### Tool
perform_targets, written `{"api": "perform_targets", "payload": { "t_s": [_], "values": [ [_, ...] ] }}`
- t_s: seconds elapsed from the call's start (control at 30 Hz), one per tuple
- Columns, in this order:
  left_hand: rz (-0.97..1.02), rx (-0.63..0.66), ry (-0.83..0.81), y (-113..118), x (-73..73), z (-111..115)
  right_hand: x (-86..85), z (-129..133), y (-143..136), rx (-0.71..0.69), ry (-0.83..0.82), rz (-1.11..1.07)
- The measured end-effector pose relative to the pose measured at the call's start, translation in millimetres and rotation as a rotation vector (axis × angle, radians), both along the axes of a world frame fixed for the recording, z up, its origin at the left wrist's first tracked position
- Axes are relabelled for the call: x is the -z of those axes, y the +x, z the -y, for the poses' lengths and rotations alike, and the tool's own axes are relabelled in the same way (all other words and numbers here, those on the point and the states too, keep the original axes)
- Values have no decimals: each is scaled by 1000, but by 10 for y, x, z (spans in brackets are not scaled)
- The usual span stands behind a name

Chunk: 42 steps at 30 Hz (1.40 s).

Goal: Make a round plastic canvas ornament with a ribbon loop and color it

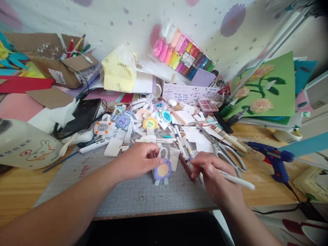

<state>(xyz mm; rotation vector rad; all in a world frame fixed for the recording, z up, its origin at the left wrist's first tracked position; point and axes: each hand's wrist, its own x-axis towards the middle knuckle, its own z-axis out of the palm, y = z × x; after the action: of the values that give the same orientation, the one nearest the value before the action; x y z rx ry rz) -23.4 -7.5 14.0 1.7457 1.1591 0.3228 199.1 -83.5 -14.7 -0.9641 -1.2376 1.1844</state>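
Observation:
My left hand pinches the upper left edge of a small paper badge with a purple speckled border and a plain tan centre. A white loop stands at the badge's top and two small white tabs stick out below. In my right hand is a white marker, held like a pen, its rear end pointing right. The marker's tip, near a bit of purple, is apart from the badge. Finished-looking coloured badges, one purple and one yellow, lie in the pile beyond my hands.
A grey cutting mat lies under my hands. Scissors and a blue glue gun lie to the right. At left stand a drawn-on white jar and a cardboard box. Paper scraps and markers crowd the middle.

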Motion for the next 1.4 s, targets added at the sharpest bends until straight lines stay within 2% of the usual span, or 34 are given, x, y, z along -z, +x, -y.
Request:
{"api": "perform_targets", "payload": {
  "t_s": [0.07,0.2,0.43,0.7,1.07,1.4],
  "values": [
    [-84,50,92,-1,7,-8,49,132,-18,15,-2,58],
    [-222,114,214,1,41,-16,67,289,-127,-48,-129,206],
    [-268,147,283,-10,81,-13,172,244,-250,41,19,450],
    [-297,128,295,23,79,10,102,207,-286,-4,90,643],
    [-291,125,278,46,68,23,117,218,-270,-86,84,605],
    [-291,135,276,55,65,10,114,215,-271,-70,149,622]
  ]
}}
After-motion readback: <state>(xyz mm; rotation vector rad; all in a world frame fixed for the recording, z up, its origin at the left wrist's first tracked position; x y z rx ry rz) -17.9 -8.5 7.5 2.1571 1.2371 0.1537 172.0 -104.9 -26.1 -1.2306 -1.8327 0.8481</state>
